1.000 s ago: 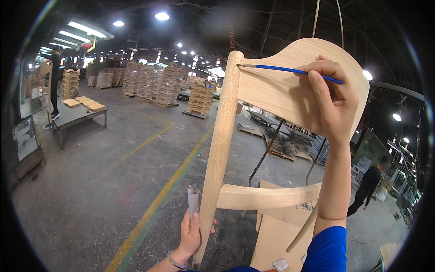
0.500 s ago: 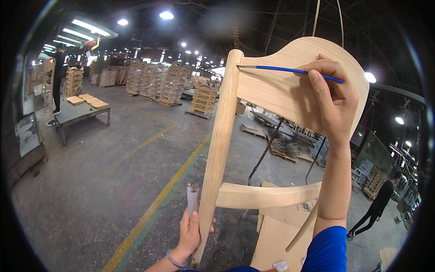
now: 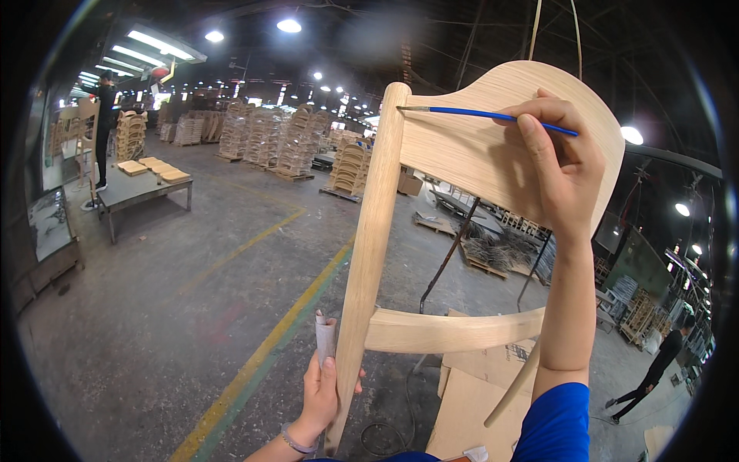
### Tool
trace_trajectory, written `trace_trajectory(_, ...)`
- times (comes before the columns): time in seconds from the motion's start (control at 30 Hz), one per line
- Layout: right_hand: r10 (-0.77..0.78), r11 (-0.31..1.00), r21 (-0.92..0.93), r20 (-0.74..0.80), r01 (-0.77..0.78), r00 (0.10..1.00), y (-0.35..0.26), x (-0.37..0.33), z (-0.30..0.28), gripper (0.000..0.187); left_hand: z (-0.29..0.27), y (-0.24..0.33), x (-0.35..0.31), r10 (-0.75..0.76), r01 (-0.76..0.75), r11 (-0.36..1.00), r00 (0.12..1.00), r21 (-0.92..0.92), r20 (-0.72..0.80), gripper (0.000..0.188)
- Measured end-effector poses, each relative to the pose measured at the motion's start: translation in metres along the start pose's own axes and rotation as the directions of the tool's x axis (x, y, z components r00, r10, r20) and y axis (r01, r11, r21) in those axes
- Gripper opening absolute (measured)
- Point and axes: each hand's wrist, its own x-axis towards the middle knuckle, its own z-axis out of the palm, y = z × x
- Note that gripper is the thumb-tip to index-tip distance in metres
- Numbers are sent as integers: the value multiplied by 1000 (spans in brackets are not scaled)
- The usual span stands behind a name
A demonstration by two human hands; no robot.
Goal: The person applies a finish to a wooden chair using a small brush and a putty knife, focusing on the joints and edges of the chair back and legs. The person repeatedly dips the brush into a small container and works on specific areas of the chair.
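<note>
A bare pale wooden chair frame fills the middle, with a curved backrest (image 3: 469, 146), a straight side post (image 3: 370, 223) and a lower rail (image 3: 439, 333). My right hand (image 3: 568, 165) pinches a thin blue-handled paintbrush (image 3: 469, 113) across the backrest. Its bristle tip touches the post near the joint with the backrest. Low on the same post, my left hand (image 3: 319, 396) is closed around the wood. It also keeps a rolled grey sheet (image 3: 326, 336), resembling sandpaper, against the post.
Cardboard (image 3: 481, 400) lies below the chair, and a dark hose (image 3: 385, 437) curls on the floor. A low table (image 3: 146, 192) with wooden pieces stands left. Stacked chair parts (image 3: 292, 146) line the back. One person (image 3: 654, 369) walks at right; another (image 3: 103, 127) stands far left.
The brush tip stays at the same joint, and both hands keep their grips. My view has shifted slightly. The person at right has taken a step.
</note>
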Motion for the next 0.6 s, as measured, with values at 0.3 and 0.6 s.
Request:
trace_trajectory(0.3, 1, 999, 53, -5, 0, 1000, 3, 0, 5, 12, 1, -1, 2, 19, -19, 1000, 1000, 2, -6, 50)
trace_trajectory(0.6, 2, 998, 69, -25, 0, 1000, 6, -4, 8, 12, 1, -3, 4, 23, -23, 1000, 1000, 9, -15, 54)
